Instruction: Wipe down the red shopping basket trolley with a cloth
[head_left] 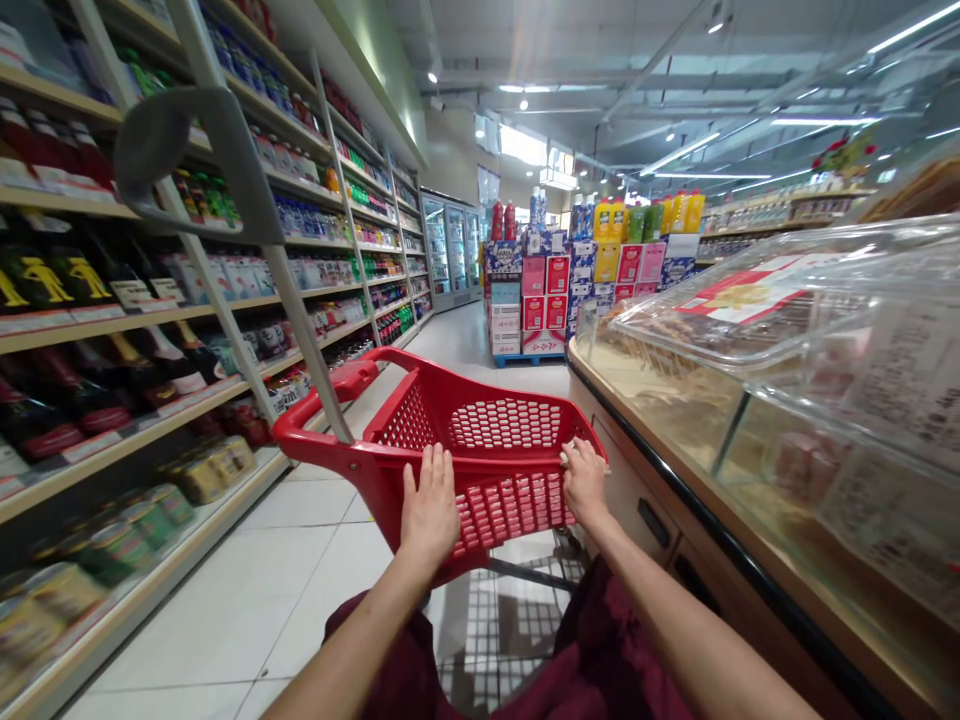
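A red plastic shopping cart (504, 425) with perforated walls stands right in front of me, and no goods show in its basket. My left hand (431, 505) lies flat against the near side of the basket, its fingers stretched out over the rim. At the basket's right corner, my right hand (585, 480) is closed round the rim. Something small and white pokes out by its fingers, too little to name. From the cart's left part rises a metal pole with a grey loop handle (259, 205).
Shelves of bottles and cans (300, 290) line the left side. Close on the right runs a wooden counter (652, 400) with clear plastic covers (772, 290). Ahead, stacked drink boxes (544, 300) stand on a blue pallet (529, 358), with glass-door fridges (451, 245) behind.
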